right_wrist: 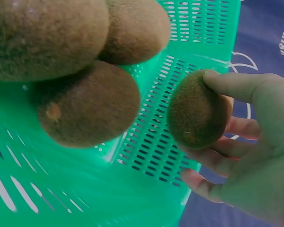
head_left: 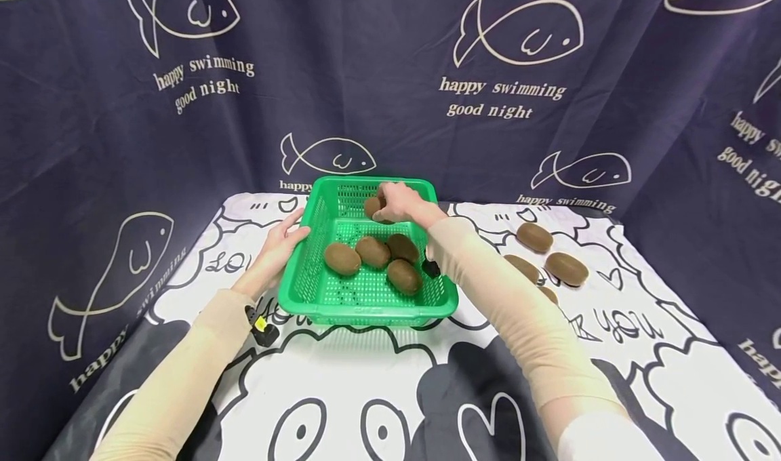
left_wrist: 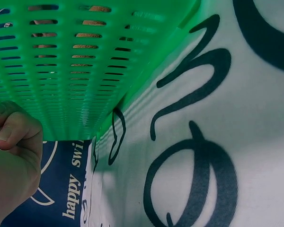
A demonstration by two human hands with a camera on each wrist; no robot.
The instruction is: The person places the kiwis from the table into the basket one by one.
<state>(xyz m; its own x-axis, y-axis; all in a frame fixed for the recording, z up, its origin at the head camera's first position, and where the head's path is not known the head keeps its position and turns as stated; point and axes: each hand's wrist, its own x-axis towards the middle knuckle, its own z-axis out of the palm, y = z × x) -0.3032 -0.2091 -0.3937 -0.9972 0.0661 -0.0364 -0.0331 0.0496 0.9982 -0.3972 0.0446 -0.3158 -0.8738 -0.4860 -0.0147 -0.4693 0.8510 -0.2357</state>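
The held kiwi (head_left: pixel 373 208) is pinched in the right hand (head_left: pixel 398 203), ahead of the palm between thumb and fingers, at twelve o'clock inside the green basket (head_left: pixel 366 310). I'd say placing is underway; next calls for loosening. The left hand (head_left: pixel 281 244) grips the basket at nine; loose kiwis (head_left: pixel 567 269) lie at three.

Your counter (head_left: pixel 342 369) draped in a black-and-white cartoon print with hearts and lettering, dark navy hangings (head_left: pixel 390 74) ahead and to both sides of you, printed with pale fish outlines and "happy swimming good night"
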